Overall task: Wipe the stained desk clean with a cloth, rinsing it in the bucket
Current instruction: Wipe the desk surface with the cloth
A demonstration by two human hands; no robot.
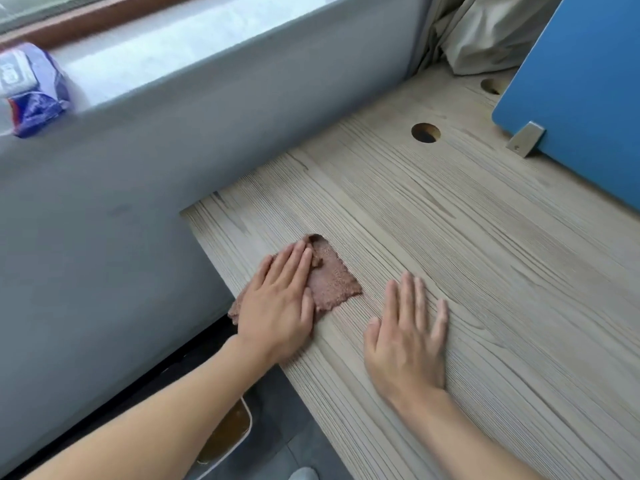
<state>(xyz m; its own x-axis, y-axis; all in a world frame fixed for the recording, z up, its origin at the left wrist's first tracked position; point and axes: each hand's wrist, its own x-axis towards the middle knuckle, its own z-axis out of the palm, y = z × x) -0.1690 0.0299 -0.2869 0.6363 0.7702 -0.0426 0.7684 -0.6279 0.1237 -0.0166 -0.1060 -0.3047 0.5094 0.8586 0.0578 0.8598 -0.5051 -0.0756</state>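
At the far left, on a pale windowsill, sits a crinkled blue and white plastic package (31, 88), blurred so its print cannot be read. Below the sill a plain grey wall (104, 220) runs down to a dark floor. Low down on that floor, just beside the edge of the desk, stands a white-rimmed bucket (225, 434) holding brownish water; the person's left forearm crosses in front of part of it. Moving right, the left hand (277, 306) lies flat on a pinkish-brown cloth (332, 282), fingers straight and together, pressing down rather than grasping. The cloth is spread near the left edge of the desk, with one corner hanging past that edge and its far corner folded over. Just beside the cloth, not touching it, the right hand (408, 341) rests palm down on the bare wood, fingers straight and slightly spread, holding nothing. The desk (502, 271) is pale wood with strong grey grain lines. Farther back a round cable hole (425, 132) is cut through it, and a second hole (490, 86) shows beyond. At the far right a blue partition panel (571, 81) stands upright on the desk, fixed by a small metal bracket (524, 138), with beige fabric (485, 29) bunched behind it.
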